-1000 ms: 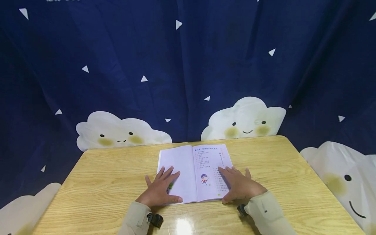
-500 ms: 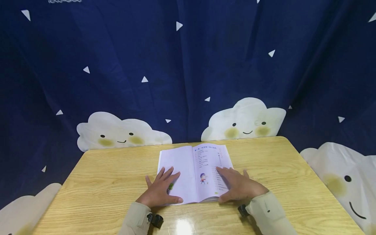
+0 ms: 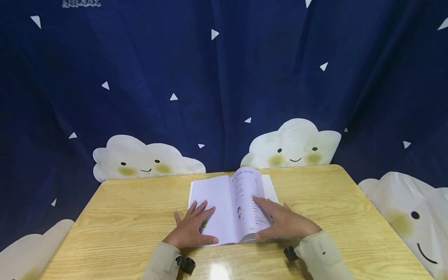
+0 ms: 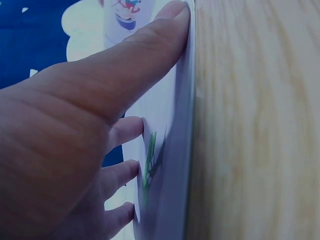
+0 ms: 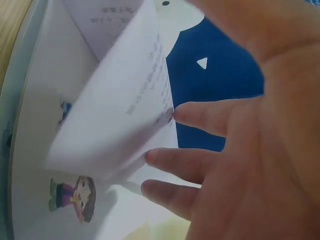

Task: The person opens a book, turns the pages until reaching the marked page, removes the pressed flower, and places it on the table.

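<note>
Curtain [image 3: 150, 58]: dark blue, printed with smiling clouds [image 3: 295, 132], hanging behind everything else.
Table [image 3: 122, 217]: light wood, bearing the book.
Book [image 3: 220, 206]: lies open near the table's far edge, between both hands; no container is in view, and its leaves hold print and drawings.
Curling page [image 3: 249, 216]: bowed up, baring a white sheet [image 3: 270, 186] beneath; a light sideways push near its edge should turn it uncreased, one leaf only.
Right hand [image 3: 288, 222]: fingers straight and apart, tips against that page, no grip seen.
Left hand [image 3: 190, 229]: spread over the left page [image 3: 217, 194]; steady weight there would likely stop slipping.
Drawn figure [image 3: 239, 213]: small, printed on the curling leaf.
</note>
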Motion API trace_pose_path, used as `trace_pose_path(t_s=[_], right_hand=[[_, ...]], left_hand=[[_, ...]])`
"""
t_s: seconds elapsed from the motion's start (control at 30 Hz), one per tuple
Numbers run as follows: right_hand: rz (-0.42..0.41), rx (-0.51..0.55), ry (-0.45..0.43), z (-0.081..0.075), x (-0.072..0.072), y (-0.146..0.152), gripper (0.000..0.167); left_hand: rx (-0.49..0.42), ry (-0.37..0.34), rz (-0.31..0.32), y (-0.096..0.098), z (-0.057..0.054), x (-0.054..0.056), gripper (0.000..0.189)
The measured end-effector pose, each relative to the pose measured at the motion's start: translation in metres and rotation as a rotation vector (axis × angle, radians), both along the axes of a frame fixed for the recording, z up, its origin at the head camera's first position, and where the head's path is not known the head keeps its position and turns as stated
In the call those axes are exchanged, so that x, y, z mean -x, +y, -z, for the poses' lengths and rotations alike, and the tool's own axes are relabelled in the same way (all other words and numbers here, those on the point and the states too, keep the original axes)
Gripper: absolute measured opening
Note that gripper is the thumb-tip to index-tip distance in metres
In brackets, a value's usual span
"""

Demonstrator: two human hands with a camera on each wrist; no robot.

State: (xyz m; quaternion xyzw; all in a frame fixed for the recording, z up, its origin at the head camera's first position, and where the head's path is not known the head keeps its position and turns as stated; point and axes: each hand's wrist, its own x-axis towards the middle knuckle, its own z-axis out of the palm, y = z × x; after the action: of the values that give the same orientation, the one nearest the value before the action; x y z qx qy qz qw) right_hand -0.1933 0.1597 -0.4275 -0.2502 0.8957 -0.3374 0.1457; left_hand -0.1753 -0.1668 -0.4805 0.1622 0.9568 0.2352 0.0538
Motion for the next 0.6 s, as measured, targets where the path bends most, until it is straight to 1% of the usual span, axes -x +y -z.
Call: trace_pose_path(t_s=[0.1, 0.33, 0.47, 0.6], right_hand=[[-0.019, 0.028, 0.005, -0.0004, 0.0003, 0.0007, 0.11], [-0.057, 0.149, 0.009, -0.0043, 0.0011, -0.0007, 0.103], [-0.048, 0.156, 0.035, -0.0068, 0.0006, -0.0015, 0.101], [-0.033, 0.16, 0.011, -0.0074, 0.0011, -0.002, 0.1]], left_hand=[[-0.002, 0.002, 0.006, -0.0003, 0.0009, -0.0002, 0.097], [0.007, 0.006, 0.01, -0.0009, 0.003, 0.0009, 0.098], [0.002, 0.007, 0.005, -0.0006, 0.002, 0.0008, 0.098], [0.009, -0.001, -0.009, 0.0006, 0.0012, 0.0011, 0.099]])
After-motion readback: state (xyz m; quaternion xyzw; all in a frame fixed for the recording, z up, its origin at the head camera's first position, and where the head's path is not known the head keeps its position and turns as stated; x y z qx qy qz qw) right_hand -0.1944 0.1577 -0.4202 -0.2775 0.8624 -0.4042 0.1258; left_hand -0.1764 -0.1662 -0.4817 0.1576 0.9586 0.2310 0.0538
